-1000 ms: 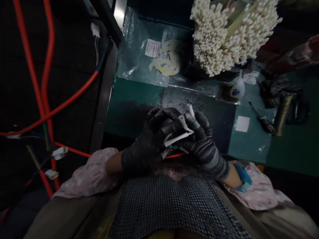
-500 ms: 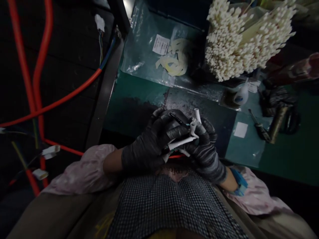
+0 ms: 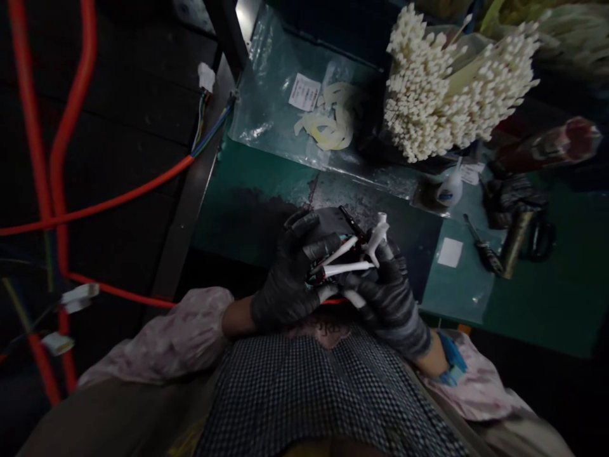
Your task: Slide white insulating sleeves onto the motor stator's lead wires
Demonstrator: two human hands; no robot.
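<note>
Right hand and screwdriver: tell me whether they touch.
Apart. The head view shows a gap between the right hand and the screwdriver, with a white square lying between them.

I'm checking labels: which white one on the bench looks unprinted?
The plain label left of the screwdriver: no print shows, whereas the smaller label by the squeeze bottle and larger label by the pale strips bear print.
</note>
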